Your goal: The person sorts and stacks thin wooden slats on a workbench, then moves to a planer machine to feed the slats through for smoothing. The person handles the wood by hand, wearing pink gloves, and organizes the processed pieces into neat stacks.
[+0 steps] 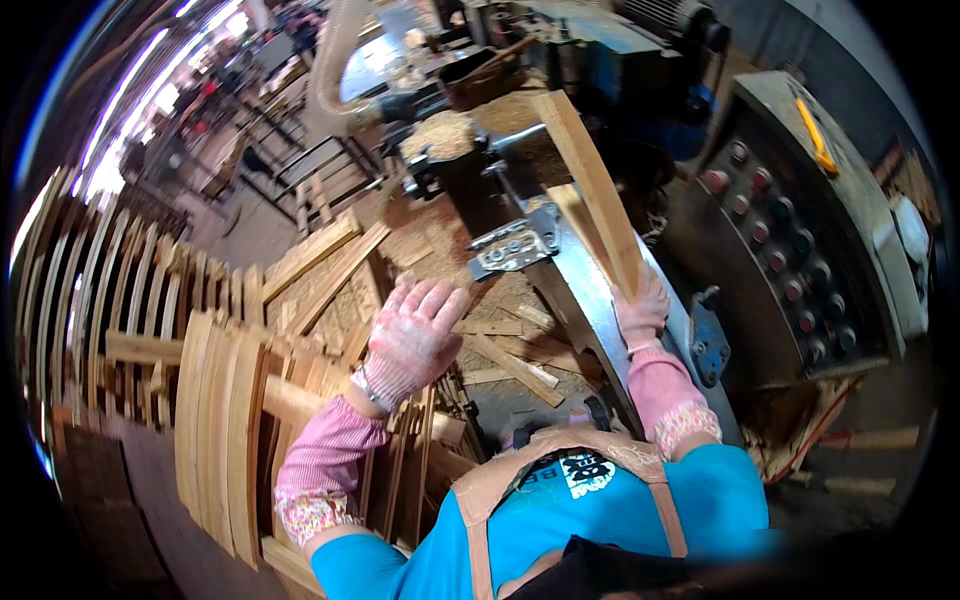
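One long wooden bar (590,180), right of upper centre in the frame, should handle stiff and fairly light; its lower end, wrapped in the grip of the gloved right hand (640,308), seems a sound hold. The left hand (412,335) hovers spread, apparently empty.

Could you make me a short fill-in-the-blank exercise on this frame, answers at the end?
1. The gloved hand at the near end of the long wooden board is the person's ____ one.
2. The other hand, fingers spread, holds ____.
3. The slim tool on top of the control panel is mostly ____.
4. The person's shirt is ____.

Missing words: right; nothing; yellow; blue.
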The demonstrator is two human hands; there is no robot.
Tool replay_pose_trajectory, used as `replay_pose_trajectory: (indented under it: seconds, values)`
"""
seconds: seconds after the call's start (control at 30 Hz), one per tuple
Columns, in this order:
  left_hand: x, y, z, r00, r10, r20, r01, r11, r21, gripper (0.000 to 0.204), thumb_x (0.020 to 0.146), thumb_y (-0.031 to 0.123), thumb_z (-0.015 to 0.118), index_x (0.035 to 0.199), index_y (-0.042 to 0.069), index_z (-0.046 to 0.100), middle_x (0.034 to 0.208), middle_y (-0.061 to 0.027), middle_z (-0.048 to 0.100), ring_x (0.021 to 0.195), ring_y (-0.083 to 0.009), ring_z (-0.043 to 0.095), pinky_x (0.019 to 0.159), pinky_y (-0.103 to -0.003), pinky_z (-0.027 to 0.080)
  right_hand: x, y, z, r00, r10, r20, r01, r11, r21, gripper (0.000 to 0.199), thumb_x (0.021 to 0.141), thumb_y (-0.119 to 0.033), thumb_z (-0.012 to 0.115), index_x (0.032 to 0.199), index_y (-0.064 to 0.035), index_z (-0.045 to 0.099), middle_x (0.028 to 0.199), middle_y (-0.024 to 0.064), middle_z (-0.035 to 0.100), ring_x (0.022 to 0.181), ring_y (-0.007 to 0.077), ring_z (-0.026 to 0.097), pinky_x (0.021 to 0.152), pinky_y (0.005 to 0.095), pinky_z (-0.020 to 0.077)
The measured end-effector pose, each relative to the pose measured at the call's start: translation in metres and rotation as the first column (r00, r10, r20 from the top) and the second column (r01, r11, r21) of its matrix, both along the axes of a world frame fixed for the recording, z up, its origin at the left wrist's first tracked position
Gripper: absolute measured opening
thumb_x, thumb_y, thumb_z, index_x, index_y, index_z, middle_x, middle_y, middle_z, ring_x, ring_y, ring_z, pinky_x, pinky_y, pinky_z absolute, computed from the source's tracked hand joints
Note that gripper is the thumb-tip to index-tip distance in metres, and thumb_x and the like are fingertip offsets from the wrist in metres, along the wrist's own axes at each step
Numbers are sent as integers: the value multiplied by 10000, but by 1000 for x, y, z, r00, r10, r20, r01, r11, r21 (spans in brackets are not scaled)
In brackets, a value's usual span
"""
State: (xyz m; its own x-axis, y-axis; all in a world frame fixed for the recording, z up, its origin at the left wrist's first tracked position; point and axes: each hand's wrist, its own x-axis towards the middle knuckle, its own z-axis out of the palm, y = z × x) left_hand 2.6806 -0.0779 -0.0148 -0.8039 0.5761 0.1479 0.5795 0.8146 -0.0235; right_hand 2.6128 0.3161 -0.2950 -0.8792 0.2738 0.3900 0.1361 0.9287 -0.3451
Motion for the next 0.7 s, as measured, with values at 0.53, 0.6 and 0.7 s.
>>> replay_pose_trajectory:
  seconds: [0.53, 0.6, 0.7]
  values:
    - [214, -254, 16, 390, 902, -186, -915, 355, -194, 950, 676, 63, 887, 1528, 69, 467, 1543, -240, 495, 1435, -425, 473, 1219, -490, 386, 228, 85, 16, 945, 132, 299, -150, 988, 36, 737, 775, -326, 854, 1434, -123, 591, 1438, 158, 570, 1256, 395, 565, 1054, 516, 465]
    - [226, -258, 7, 349, 916, -199, -933, 318, -170, 1006, 679, 68, 893, 1569, 75, 423, 1572, -239, 468, 1467, -415, 443, 1238, -481, 361, 231, 84, 18, 972, 115, 204, -136, 987, 89, 613, 797, -312, 832, 1342, -109, 636, 1385, 149, 614, 1245, 379, 580, 1047, 516, 461]
    - [245, -284, -17, 246, 959, -143, -960, 221, -172, 1069, 686, 74, 904, 1616, 76, 377, 1633, -223, 419, 1524, -387, 389, 1258, -468, 336, 158, 64, 45, 930, 286, 230, -294, 956, 1, 484, 828, -306, 795, 1248, -96, 681, 1275, 152, 667, 1203, 375, 600, 1008, 524, 474]
